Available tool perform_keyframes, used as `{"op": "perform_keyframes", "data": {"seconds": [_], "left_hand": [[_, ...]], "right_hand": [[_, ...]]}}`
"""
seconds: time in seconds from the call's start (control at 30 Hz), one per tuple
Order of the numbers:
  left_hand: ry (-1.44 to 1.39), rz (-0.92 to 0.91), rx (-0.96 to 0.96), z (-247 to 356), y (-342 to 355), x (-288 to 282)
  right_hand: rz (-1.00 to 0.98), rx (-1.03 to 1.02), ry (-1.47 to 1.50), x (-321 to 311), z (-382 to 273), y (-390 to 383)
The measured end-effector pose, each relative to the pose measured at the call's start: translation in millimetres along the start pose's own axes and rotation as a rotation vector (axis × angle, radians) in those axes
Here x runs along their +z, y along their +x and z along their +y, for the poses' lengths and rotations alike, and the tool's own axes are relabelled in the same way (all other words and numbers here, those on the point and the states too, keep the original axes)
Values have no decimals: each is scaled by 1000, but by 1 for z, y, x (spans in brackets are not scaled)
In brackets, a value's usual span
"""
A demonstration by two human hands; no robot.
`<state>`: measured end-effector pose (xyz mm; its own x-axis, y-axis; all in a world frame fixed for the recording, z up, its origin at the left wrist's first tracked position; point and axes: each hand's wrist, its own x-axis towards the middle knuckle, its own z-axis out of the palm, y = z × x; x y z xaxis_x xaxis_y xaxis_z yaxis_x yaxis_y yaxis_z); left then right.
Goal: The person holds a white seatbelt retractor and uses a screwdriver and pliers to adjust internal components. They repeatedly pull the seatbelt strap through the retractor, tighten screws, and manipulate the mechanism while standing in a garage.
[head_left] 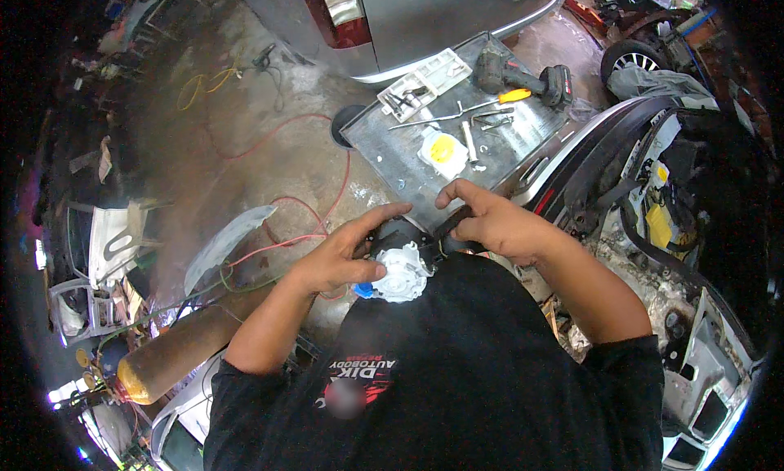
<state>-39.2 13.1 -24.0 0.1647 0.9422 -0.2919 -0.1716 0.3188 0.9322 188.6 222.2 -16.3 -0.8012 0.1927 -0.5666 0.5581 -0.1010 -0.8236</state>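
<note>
Close to my chest is a round white plastic part with a ribbed, uneven rim and a small blue piece at its left. Behind it shows a black part; whether the two are joined cannot be made out. My left hand is closed around them from the left, thumb on the white face and forefinger stretched over the black part. On the other side my right hand is closed on a black piece, its forefinger bent above it. My right hand's lower fingers are hidden.
Ahead stands a metal-topped table with a cordless power tool, an orange-handled screwdriver, a compartment tray and a yellow-and-white piece. A silver vehicle is beyond. A red hose crosses the floor; a gas cylinder lies left.
</note>
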Motion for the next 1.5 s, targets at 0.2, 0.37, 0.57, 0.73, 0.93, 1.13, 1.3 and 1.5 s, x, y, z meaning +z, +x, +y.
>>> {"op": "perform_keyframes", "data": {"seconds": [0.2,0.37,0.57,0.73,0.93,1.13,1.3,1.5], "left_hand": [[-81,162,2,-33,-29,-23],[59,178,-89,-32,-52,-43],[158,178,-98,-39,-67,-61],[103,177,-67,-50,-72,-68],[-67,201,-6,-63,-78,-74],[-185,223,-7,-64,-88,-81],[-338,228,-77,-74,-91,-84],[-442,227,-155,-71,-91,-86]], "right_hand": [[3,30,265,43,-14,25],[13,2,250,74,-26,43],[28,42,175,95,-37,62],[101,118,144,101,-38,77],[166,152,277,99,-59,74],[133,107,322,100,-61,83],[75,137,200,113,-68,90],[-62,129,-26,120,-65,95]]}}
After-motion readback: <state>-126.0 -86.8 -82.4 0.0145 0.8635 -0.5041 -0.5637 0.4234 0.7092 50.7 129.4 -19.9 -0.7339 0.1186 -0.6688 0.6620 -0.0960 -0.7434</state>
